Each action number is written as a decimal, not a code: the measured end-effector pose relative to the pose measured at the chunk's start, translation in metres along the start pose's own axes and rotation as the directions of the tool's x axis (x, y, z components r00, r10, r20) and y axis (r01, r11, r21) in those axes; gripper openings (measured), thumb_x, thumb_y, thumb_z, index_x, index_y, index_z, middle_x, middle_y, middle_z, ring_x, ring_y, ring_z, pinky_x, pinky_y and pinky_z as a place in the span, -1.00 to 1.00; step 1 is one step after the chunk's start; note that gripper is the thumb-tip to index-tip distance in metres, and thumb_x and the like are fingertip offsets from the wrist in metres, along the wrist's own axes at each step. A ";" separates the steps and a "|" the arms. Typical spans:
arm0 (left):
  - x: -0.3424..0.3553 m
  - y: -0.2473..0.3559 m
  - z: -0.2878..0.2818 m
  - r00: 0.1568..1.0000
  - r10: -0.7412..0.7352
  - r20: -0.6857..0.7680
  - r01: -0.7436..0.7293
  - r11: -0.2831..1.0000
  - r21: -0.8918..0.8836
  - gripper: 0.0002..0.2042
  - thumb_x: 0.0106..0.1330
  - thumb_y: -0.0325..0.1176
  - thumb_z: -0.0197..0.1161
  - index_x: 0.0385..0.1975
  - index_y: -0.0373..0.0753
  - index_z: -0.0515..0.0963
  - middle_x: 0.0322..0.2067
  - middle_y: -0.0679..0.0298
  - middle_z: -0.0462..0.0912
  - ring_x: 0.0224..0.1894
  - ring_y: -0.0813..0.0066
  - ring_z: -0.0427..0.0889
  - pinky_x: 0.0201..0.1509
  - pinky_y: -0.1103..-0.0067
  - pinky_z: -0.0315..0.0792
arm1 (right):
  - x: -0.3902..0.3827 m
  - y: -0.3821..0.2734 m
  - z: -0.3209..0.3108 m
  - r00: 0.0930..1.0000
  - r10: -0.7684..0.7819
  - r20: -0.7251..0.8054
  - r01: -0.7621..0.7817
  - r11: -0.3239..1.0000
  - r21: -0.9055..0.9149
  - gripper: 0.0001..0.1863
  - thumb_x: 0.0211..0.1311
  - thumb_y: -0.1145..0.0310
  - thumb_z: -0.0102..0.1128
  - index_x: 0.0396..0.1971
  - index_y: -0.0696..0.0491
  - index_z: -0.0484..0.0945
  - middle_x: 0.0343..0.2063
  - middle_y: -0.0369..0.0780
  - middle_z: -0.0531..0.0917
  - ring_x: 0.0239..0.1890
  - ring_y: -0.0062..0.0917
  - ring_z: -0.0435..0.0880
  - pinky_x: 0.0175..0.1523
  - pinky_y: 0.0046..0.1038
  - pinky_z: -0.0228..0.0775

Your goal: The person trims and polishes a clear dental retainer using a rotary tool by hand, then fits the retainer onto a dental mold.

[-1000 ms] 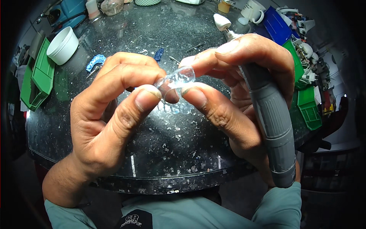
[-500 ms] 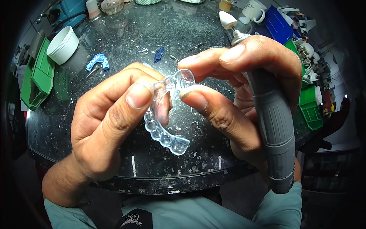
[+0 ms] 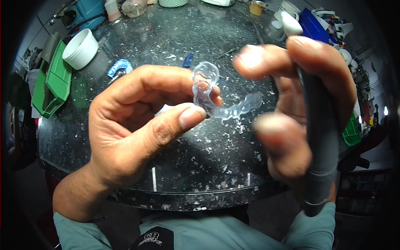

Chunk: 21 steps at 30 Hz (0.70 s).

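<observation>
My left hand [image 3: 125, 125] pinches a clear, arch-shaped plastic dental tray [image 3: 233, 109] near one end; its rounded end stands up above the fingertips and the other arm reaches out to the right. My right hand [image 3: 285, 148], blurred, is wrapped round a dark grey rotary handpiece [image 3: 320, 150] with a white conical tip [image 3: 291, 24] pointing up. The index finger and thumb of that hand are apart from the tray. A blue dental arch piece [image 3: 120, 66] lies behind my left hand, near a small dark blue piece [image 3: 187, 60].
A speckled black worktop [image 3: 166, 29] carries a white tub [image 3: 79, 49] and a green bin [image 3: 49, 89] at left. At right are a blue bin [image 3: 310, 26], another green bin [image 3: 350, 132] and assorted clutter. A mug [image 3: 287, 8] and small containers line the back.
The tray has turned in my left fingers, its arch swinging to the right. My right finger and thumb have let go of it and moved rightward with the handpiece.
</observation>
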<state>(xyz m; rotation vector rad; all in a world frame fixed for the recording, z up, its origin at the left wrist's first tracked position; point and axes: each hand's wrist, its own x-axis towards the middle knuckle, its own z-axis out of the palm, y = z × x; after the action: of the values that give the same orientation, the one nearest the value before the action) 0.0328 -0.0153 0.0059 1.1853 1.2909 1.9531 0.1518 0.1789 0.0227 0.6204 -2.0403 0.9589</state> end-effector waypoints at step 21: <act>0.009 -0.010 -0.013 0.993 0.100 -0.054 -0.098 0.994 0.049 -0.72 0.17 -0.57 0.32 -0.15 -0.30 0.41 -0.20 0.13 0.60 -0.06 0.41 0.61 0.15 0.43 0.46 | 0.003 -0.014 0.023 0.868 0.464 -0.176 -0.432 0.881 0.194 -0.71 0.30 0.48 0.25 -0.05 0.11 0.39 -0.25 -0.08 0.67 -0.17 -0.46 0.68 -0.04 -0.43 0.55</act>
<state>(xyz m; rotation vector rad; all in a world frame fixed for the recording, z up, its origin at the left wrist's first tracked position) 0.0166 -0.0095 -0.0019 1.2472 1.3361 2.0505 0.1498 0.1519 0.0217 0.0938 -1.9598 1.3956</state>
